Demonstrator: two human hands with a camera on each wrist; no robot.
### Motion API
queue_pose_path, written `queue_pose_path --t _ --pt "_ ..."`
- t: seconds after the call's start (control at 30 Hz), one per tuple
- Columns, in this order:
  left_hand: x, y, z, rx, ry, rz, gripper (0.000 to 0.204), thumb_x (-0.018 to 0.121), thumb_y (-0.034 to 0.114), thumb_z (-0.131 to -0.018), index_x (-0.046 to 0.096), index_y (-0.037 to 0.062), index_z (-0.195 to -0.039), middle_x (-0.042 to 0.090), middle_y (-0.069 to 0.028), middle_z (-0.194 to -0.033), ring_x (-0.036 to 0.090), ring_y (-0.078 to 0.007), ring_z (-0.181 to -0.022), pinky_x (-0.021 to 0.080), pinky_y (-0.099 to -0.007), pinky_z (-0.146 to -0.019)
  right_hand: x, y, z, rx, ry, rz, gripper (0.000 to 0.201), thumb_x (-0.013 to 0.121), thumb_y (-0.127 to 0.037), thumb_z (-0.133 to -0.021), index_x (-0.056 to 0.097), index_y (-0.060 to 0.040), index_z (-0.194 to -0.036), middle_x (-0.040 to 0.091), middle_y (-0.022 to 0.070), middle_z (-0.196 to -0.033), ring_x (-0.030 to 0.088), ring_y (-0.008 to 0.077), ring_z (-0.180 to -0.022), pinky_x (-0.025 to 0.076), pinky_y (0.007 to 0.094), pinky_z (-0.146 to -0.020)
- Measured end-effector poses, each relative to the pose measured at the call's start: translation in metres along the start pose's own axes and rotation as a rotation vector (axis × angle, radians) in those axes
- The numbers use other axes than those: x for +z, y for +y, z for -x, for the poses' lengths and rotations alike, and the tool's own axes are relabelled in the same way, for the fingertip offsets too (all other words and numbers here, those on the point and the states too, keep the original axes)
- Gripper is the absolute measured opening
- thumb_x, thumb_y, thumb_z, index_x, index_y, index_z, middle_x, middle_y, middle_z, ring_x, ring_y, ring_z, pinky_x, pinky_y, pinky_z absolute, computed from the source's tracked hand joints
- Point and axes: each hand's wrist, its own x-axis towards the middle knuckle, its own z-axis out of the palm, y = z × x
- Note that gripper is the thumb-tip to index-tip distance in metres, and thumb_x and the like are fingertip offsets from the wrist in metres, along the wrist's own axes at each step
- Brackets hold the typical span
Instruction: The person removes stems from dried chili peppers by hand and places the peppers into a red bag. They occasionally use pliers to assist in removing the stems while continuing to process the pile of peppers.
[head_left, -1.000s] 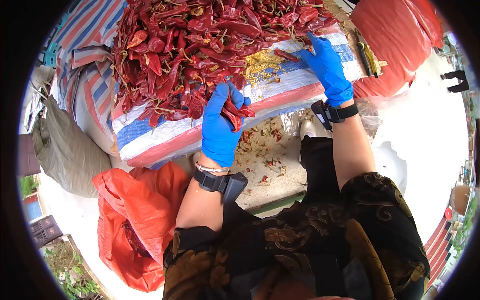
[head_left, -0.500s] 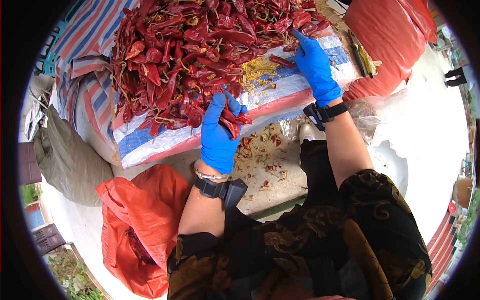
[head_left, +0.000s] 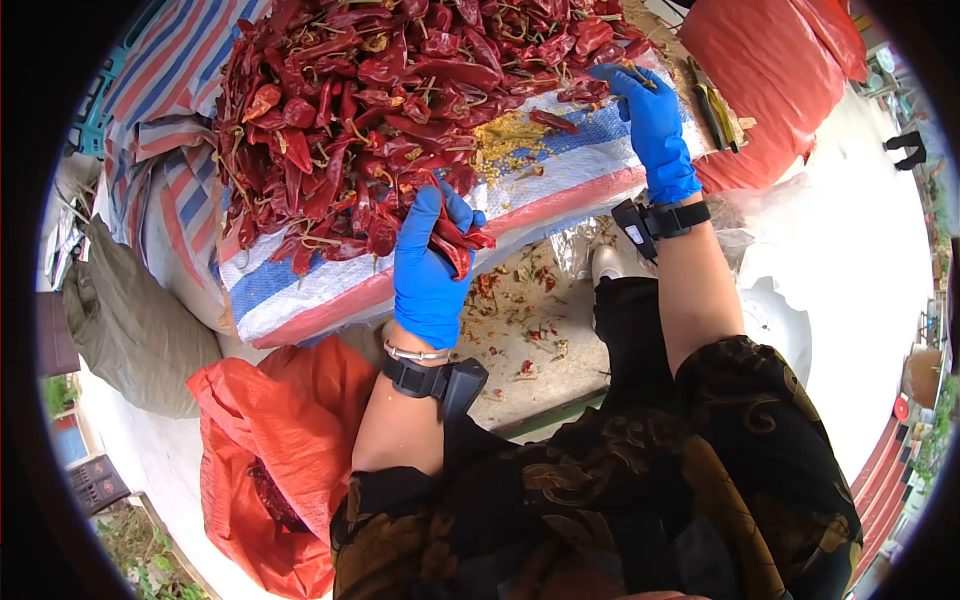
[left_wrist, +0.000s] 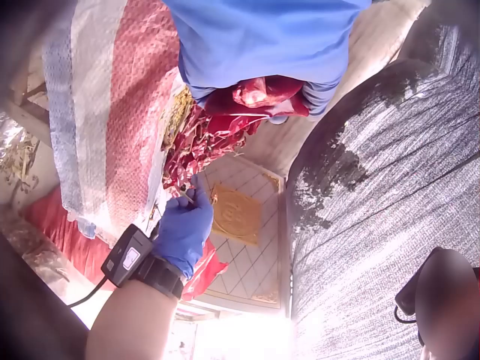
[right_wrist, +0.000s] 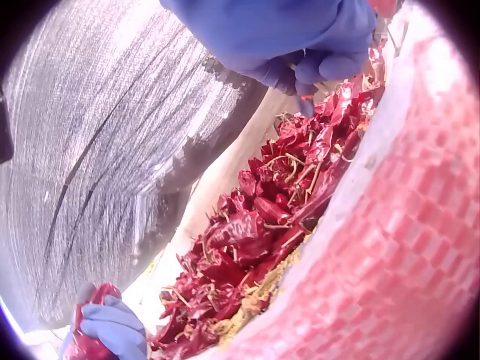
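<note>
In blue gloves, the left hand (head_left: 430, 275) curls round a few dried red peppers (head_left: 455, 248) at the front edge of the pepper pile (head_left: 340, 120). Its wrist view shows the peppers (left_wrist: 259, 96) under the fingers. Over the cloth right of the pile, the right hand (head_left: 660, 140) has bent fingers, with thin pale stems (head_left: 640, 76) between them. The right wrist view shows that hand (right_wrist: 285, 37) just above the peppers (right_wrist: 247, 232), fingers curled in. Whether a pepper hangs from those stems is hidden.
Yellow seeds (head_left: 505, 140) and a loose pepper (head_left: 553, 121) lie on the striped cloth (head_left: 570, 190). Pliers-like tools (head_left: 715, 110) lie at its right edge, beside a large red sack (head_left: 775, 80). An open red bag (head_left: 290, 400) stands at lower left, near a grey-green sack (head_left: 130, 310).
The right hand's extended index finger has bent in, and stems now show between its fingers. The left hand keeps its hold on the peppers, barely moving.
</note>
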Motion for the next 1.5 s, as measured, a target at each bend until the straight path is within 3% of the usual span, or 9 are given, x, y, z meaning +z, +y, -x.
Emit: queue_pose_path --t 0.57,0.83,0.97,1.0,1.03,1.13,1.23,1.3,1.5 --pt "-0.005 0.000 0.001 -0.097 0.031 0.170 0.023 0.056 0.026 -0.085 0.054 0.0069 -0.097 0.057 -0.0005 -0.079 0.051 -0.0133 -0.073 0.041 -0.0340 -0.077 -0.151 -0.069 0.060 -0.298 0.363 0.420 0.023 0.064 -0.018 -0.079 0.064 -0.0027 -0.097 0.062 0.0002 -0.079 0.051 0.0061 -0.065 0.041 0.0192 -0.059" --pt "-0.009 0.009 0.009 -0.087 0.001 0.202 0.018 0.056 0.025 -0.086 0.056 0.0073 -0.090 0.059 -0.0002 -0.076 0.052 -0.0129 -0.070 0.041 -0.0321 -0.074 -0.324 -0.035 0.121 0.034 0.800 0.290 0.022 0.068 -0.018 -0.074 0.063 -0.0023 -0.088 0.054 0.0008 -0.065 0.044 0.0075 -0.053 0.036 0.0203 -0.048" --pt "-0.012 0.011 0.011 -0.061 0.028 0.194 0.018 0.056 0.024 -0.085 0.057 0.0076 -0.091 0.059 -0.0003 -0.076 0.053 -0.0128 -0.071 0.042 -0.0322 -0.073 -0.415 0.037 0.125 0.612 0.208 -0.178 0.018 0.059 -0.021 -0.081 0.060 -0.0051 -0.089 0.058 0.0042 -0.076 0.052 0.0117 -0.066 0.044 0.0237 -0.061" --pt "-0.015 0.010 0.011 -0.050 0.032 0.197 0.017 0.057 0.024 -0.085 0.057 0.0077 -0.092 0.059 -0.0005 -0.077 0.053 -0.0127 -0.071 0.042 -0.0325 -0.073 -0.427 0.067 0.120 0.667 0.334 -0.110 0.026 0.059 -0.023 -0.082 0.057 -0.0059 -0.101 0.059 0.0065 -0.086 0.056 0.0155 -0.073 0.046 0.0259 -0.068" --pt "-0.019 0.009 0.009 -0.039 0.037 0.199 0.017 0.057 0.024 -0.085 0.057 0.0078 -0.092 0.059 -0.0006 -0.077 0.054 -0.0126 -0.072 0.043 -0.0327 -0.073 -0.405 0.058 0.127 0.353 0.057 0.337 0.031 0.058 -0.023 -0.083 0.055 -0.0069 -0.109 0.059 0.0066 -0.093 0.056 0.0168 -0.075 0.046 0.0285 -0.072" --pt "-0.023 0.012 0.008 -0.021 0.056 0.188 0.017 0.058 0.023 -0.084 0.057 0.0079 -0.092 0.059 -0.0008 -0.078 0.054 -0.0122 -0.072 0.043 -0.0328 -0.074 -0.339 0.011 0.123 0.579 0.343 -0.030 0.038 0.060 -0.026 -0.081 0.053 -0.0052 -0.112 0.058 0.0084 -0.097 0.056 0.0187 -0.081 0.046 0.0301 -0.073" --pt "-0.022 0.014 0.008 -0.014 0.080 0.193 0.018 0.059 0.024 -0.084 0.057 0.0076 -0.092 0.057 -0.0004 -0.076 0.054 -0.0117 -0.070 0.043 -0.0317 -0.076 -0.351 0.010 0.087 0.514 0.542 1.086 0.048 0.067 -0.027 -0.072 0.055 -0.0034 -0.112 0.055 0.0151 -0.108 0.056 0.0250 -0.083 0.046 0.0318 -0.078" --pt "-0.021 0.016 0.007 -0.013 0.066 0.194 0.019 0.059 0.024 -0.084 0.057 0.0075 -0.092 0.056 -0.0002 -0.075 0.053 -0.0115 -0.070 0.042 -0.0313 -0.076 -0.333 0.008 0.075 -0.093 0.764 1.498 0.042 0.066 -0.021 -0.073 0.057 -0.0061 -0.111 0.054 0.0148 -0.108 0.057 0.0223 -0.078 0.046 0.0305 -0.075" --pt "-0.020 0.010 0.001 -0.039 0.030 0.223 0.019 0.059 0.025 -0.084 0.057 0.0077 -0.092 0.056 -0.0013 -0.076 0.052 -0.0136 -0.070 0.041 -0.0312 -0.070 -0.140 -0.039 0.044 -0.303 0.085 0.950 0.035 0.065 -0.023 -0.076 0.059 -0.0121 -0.110 0.055 0.0136 -0.105 0.056 0.0242 -0.091 0.045 0.0324 -0.080"
